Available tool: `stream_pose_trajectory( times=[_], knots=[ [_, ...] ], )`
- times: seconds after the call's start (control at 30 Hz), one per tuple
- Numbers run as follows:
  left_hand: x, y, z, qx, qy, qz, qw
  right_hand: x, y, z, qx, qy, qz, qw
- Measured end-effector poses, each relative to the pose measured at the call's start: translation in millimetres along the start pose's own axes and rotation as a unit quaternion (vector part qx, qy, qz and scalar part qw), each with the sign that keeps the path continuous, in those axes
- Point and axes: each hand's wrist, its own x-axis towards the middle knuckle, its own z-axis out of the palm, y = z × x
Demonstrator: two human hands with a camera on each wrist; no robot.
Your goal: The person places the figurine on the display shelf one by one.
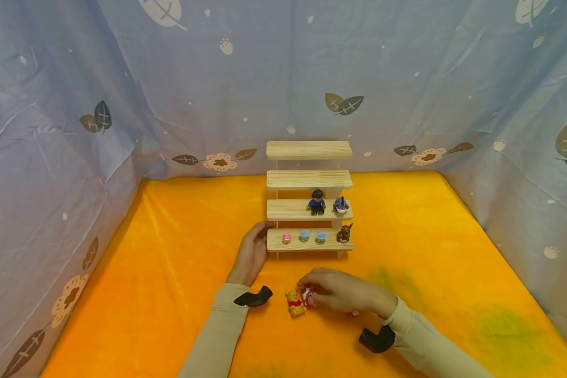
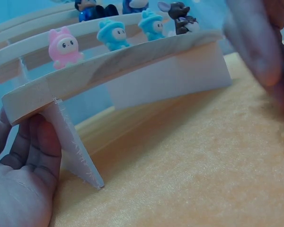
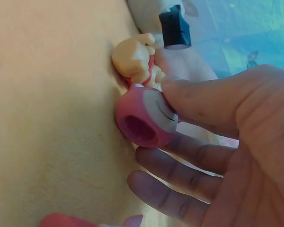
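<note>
My left hand (image 1: pixel 252 249) grips the left end of the lowest step of a wooden tiered display shelf (image 1: pixel 309 179); in the left wrist view its curled fingers (image 2: pixel 46 142) are under the step, beside a leg. Over the orange cloth, my right hand (image 1: pixel 342 290) pinches a small pink-and-white figurine (image 3: pixel 135 109) between thumb and fingers; a hollow in the figurine faces the right wrist camera. Touching or very close to it is a yellow bear figurine (image 1: pixel 295 304) with a red top. Another pink-red piece (image 1: pixel 353 313) is mostly hidden under the right hand.
On the lowest step stand a pink figurine (image 1: pixel 286 238), two blue ones (image 1: pixel 304 235) and a brown long-eared animal (image 1: pixel 344 233). One step up are a dark-capped toy person (image 1: pixel 317 203) and a grey-blue animal (image 1: pixel 340 205). Patterned curtains (image 1: pixel 288 68) enclose the orange cloth (image 1: pixel 193 226).
</note>
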Motion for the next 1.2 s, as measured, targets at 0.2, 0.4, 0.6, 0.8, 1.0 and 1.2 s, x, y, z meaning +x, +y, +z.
stream_pose_trajectory(
  times=[0.2, 0.4, 0.6, 0.8, 1.0, 1.2],
  knots=[
    [0.5, 0.0, -0.2, -0.002, 0.0, -0.003, 1.0, -8.7, -3, -2, 0.004, -0.024, 0.003, 0.9997],
    [0.6, 0.7, -2.0, -0.006, 0.006, -0.005, 1.0, -11.7, -4, -1, 0.001, -0.014, 0.003, 0.9999],
    [0.2, -0.1, -1.2, -0.011, 0.007, -0.003, 0.9999, -14.3, -2, -1, 0.01, -0.012, 0.007, 0.9998],
    [0.5, -0.7, -1.2, -0.003, 0.002, 0.003, 1.0, -13.9, -1, -1, -0.002, 0.004, 0.01, 0.9999],
    [1.5, -1.1, -1.7, -0.001, 0.0, 0.004, 1.0, -13.6, 3, 0, 0.014, 0.035, 0.012, 0.9992],
    [1.6, -1.7, -2.3, -0.002, -0.002, 0.003, 1.0, -12.6, 4, 0, 0.035, 0.058, 0.017, 0.9976]
  ],
)
